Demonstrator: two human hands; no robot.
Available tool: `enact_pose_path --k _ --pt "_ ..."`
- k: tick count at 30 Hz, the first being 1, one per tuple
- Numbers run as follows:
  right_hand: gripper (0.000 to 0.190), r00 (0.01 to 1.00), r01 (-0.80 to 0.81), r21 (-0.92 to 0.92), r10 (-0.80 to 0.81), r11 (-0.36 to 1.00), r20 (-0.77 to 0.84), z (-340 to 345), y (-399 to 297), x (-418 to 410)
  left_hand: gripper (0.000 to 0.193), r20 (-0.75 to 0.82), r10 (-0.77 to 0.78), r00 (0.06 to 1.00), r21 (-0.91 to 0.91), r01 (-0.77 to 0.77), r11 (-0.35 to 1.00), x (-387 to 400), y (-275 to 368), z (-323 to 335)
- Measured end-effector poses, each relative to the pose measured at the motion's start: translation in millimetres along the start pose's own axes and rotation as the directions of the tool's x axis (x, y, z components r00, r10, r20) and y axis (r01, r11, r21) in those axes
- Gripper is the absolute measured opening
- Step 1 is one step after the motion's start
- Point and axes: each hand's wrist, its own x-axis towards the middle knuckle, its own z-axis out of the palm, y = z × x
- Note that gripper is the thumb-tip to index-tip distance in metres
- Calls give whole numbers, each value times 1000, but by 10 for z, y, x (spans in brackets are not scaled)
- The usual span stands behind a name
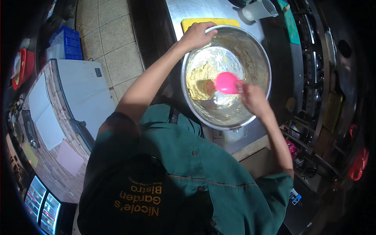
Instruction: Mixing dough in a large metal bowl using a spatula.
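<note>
A large stainless steel mixing bowl (257, 61) stands on the metal worktop in front of me. My left hand (199, 35) grips its far left rim, thumb over the edge. In my right hand (253, 98), blurred, is a bright pink scoop or scraper (227, 83), held by its handle above the middle of the bowl. Pale yellow dough (199, 77) lies in a lump on the bowl's left side, with smears of it on the bottom and walls. Whether the pink tool touches the dough I cannot tell.
Under the bowl's far edge lies a yellow cutting board (211, 21). A translucent plastic jug (258, 11) is at the far right of the worktop (188, 10). Racks and metal fittings line the right. To my left are a white chest freezer (85, 85) and a blue crate (71, 44).
</note>
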Motion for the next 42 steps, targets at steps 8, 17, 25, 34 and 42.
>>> enact_pose_path --k 8,17,25,34,42 --pt "44 826 96 -387 144 917 545 186 326 325 40 44 -45 998 -10 45 999 -86 35 72" --pt "43 911 4 -451 183 892 370 180 1185 670 52 -212 -92 973 -134 65 989 -466 152 27" --pt "41 988 -5 -244 42 970 147 481 900 1087 47 -320 -360 876 -267 282 922 -1260 511 265" --pt "21 798 577 -260 -466 774 383 840 520 1293 27 -321 -313 894 -55 312 948 -756 -2 431" --pt "21 689 704 -312 -721 638 79 630 311 844 27 -87 5 996 -127 -16 992 -166 152 235"
